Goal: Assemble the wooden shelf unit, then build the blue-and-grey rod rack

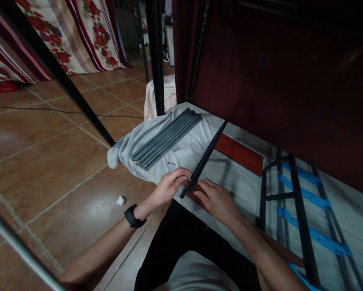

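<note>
Left hand (172,184) and right hand (216,200) on a black bar (205,155)'s near end, grey rods (166,139) beyond.

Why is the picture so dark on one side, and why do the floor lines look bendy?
In the head view, the dark red panel catches little light; in the head view, the floor tiles show soft glare and the wide lens curves their lines; the pale pole at its lower-left corner is blurred.

Bare grey cloth (196,147) open between grey rod bundle (166,139) and slanted black bar (204,159); black frame (293,190) crowds right; dark wall (290,81) blocks behind.
</note>
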The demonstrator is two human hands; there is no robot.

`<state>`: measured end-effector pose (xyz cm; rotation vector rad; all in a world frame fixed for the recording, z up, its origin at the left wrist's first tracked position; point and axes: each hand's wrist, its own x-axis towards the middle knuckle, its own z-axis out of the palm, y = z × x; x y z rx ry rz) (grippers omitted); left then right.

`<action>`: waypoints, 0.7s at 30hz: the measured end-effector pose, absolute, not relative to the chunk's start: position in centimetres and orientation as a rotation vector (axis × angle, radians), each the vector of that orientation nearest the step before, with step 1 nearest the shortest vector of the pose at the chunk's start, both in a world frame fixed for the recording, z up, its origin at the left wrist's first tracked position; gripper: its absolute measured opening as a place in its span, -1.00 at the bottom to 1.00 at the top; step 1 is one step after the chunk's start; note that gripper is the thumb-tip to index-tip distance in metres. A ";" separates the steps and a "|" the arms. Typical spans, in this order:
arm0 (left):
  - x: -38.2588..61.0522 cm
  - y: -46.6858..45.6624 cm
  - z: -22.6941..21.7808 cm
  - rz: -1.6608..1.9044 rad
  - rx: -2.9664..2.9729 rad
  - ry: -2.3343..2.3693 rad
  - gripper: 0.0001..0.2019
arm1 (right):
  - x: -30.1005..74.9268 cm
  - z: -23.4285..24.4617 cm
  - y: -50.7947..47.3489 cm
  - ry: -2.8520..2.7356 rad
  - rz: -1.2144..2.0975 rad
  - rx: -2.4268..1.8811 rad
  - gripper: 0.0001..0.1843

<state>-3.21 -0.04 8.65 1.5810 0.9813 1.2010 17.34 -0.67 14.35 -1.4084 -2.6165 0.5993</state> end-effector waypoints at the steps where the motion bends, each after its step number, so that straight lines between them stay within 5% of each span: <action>1: -3.3 0.0 8.7 1.200 1.590 0.976 -0.77 | 17.4 14.3 -0.5 -2.608 0.615 -1.397 -0.74; 21: -4.0 0.0 9.4 1.169 1.878 1.035 -0.77 | 17.5 13.9 0.0 -2.495 0.790 -1.338 -0.69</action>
